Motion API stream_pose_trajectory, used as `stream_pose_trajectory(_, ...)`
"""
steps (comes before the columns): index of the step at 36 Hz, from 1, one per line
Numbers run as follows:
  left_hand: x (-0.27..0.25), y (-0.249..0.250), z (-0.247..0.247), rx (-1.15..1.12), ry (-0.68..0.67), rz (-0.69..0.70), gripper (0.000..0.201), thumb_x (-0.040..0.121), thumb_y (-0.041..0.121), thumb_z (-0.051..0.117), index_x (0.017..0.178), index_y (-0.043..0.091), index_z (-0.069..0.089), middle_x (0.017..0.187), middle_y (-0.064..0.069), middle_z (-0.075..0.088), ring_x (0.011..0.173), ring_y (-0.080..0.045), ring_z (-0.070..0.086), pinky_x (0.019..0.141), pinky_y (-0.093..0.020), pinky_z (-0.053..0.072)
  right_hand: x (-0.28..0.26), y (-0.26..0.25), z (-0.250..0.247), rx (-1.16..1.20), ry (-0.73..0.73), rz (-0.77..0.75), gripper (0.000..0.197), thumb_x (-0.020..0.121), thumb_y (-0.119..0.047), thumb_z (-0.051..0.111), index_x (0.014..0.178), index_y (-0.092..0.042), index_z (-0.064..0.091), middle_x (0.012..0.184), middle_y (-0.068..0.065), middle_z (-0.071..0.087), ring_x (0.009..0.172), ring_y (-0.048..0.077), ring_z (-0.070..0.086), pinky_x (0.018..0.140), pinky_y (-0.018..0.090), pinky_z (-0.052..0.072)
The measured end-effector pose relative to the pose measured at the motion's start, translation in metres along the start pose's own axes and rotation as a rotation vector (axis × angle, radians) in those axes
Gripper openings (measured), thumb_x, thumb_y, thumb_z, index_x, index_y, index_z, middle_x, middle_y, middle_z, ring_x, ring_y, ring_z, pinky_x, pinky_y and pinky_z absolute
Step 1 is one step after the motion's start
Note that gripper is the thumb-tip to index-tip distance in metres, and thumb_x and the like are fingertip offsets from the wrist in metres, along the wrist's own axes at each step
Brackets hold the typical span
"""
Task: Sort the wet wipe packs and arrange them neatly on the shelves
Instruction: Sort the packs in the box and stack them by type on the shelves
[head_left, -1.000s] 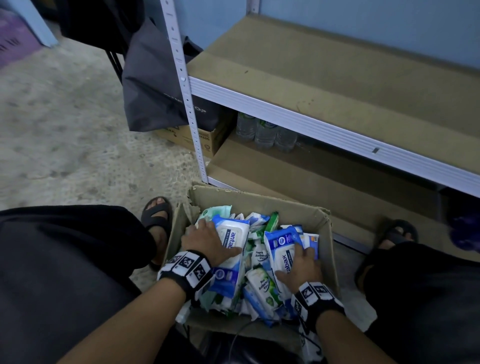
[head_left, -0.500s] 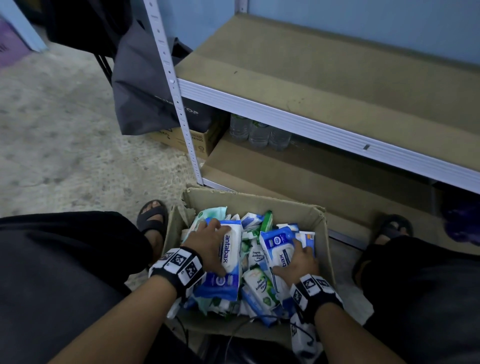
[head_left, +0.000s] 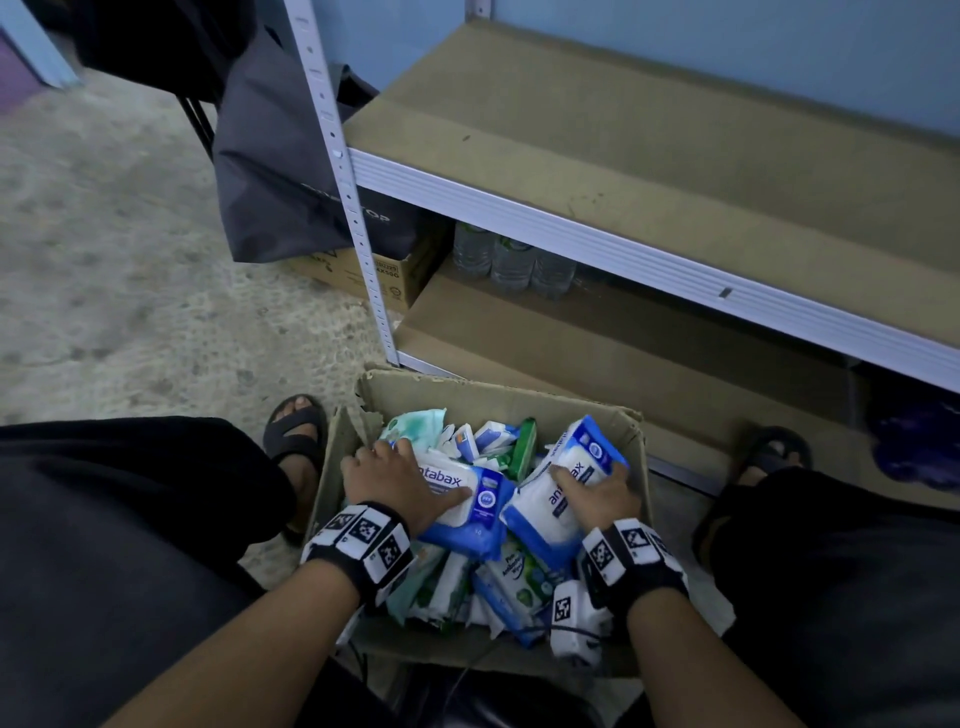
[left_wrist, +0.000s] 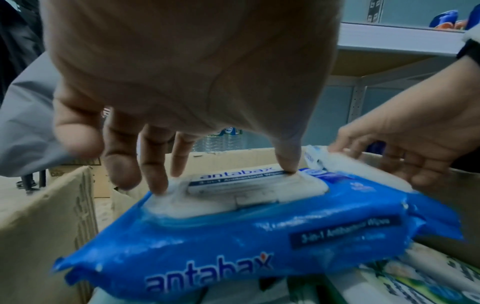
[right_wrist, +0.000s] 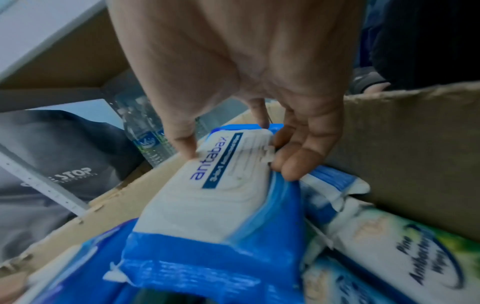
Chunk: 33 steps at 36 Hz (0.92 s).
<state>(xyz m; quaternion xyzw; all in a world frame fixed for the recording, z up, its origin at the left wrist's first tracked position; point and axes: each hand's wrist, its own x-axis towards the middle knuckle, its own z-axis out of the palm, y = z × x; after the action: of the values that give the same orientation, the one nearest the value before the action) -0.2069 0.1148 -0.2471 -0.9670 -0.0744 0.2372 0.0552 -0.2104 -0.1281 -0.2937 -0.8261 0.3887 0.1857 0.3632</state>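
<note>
An open cardboard box (head_left: 493, 396) full of wet wipe packs sits on the floor between my legs. My left hand (head_left: 387, 480) grips a blue and white antabax pack (head_left: 467, 512) at the box's left, thumb on its lid and fingers over its far edge (left_wrist: 233, 226). My right hand (head_left: 602, 493) grips a second blue antabax pack (head_left: 545, 514) by its sides, tilted up at the box's right (right_wrist: 207, 205). Green and white pine antibacterial packs (head_left: 519, 577) lie beneath. The shelf unit's upper board (head_left: 649, 156) and lower board (head_left: 597, 353) stand just beyond the box.
Three water bottles (head_left: 511, 262) stand at the back of the lower shelf. A dark bag (head_left: 280, 171) hangs by the shelf post (head_left: 358, 234) over a small carton (head_left: 332, 273). My sandalled feet (head_left: 296, 436) flank the box. Concrete floor lies to the left.
Both hands have taken hold of their blue packs. The right pack has risen and swung toward the box's right wall; the left pack has lifted slightly.
</note>
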Motion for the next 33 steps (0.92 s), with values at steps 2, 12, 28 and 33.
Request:
stream_pose_trajectory(2,0.001,-0.003,-0.002,-0.018,0.027,0.076,0.108,0.067,0.093,0.039,0.146,0.019,0.031,0.146,-0.008,0.038,0.131,-0.030,0.038,0.104,-0.042,0.033,0.002,0.006,0.000,-0.057,-0.010,0.012,0.092,0.079,-0.057,0.070,0.150,-0.014,0.030,0.136,0.017,0.054,0.120,0.036,0.055,0.096,0.041,0.049)
stream_pose_trajectory(12,0.008,-0.014,-0.007,-0.123,-0.107,0.509,0.083,0.078,0.045,0.071,0.150,0.037,0.030,0.150,0.004,0.033,0.139,-0.022,0.029,0.108,-0.039,0.034,-0.008,0.008,-0.002,-0.611,-0.097,-0.521,0.081,0.079,-0.022,0.068,0.150,-0.032,0.032,0.152,0.006,0.022,0.135,0.034,0.026,0.110,0.038,0.035)
stream_pose_trajectory(28,0.015,-0.020,-0.008,-0.145,-0.136,0.331,0.094,0.062,0.062,0.080,0.141,0.029,0.043,0.135,-0.002,0.042,0.127,-0.027,0.039,0.103,-0.043,0.042,0.001,0.011,-0.003,-1.023,-0.243,-0.481,0.094,0.078,-0.039,0.078,0.152,-0.025,0.021,0.154,0.012,0.010,0.138,0.036,0.032,0.101,0.046,0.046)
stream_pose_trajectory(33,0.020,-0.026,-0.009,-0.157,-0.197,0.352,0.098,0.061,0.057,0.083,0.145,0.029,0.039,0.137,-0.003,0.041,0.128,-0.027,0.037,0.105,-0.043,0.041,0.001,0.004,-0.001,-1.066,-0.222,-0.605,0.077,0.079,-0.037,0.075,0.145,-0.022,0.039,0.159,0.005,0.007,0.144,0.034,0.012,0.110,0.050,0.034)
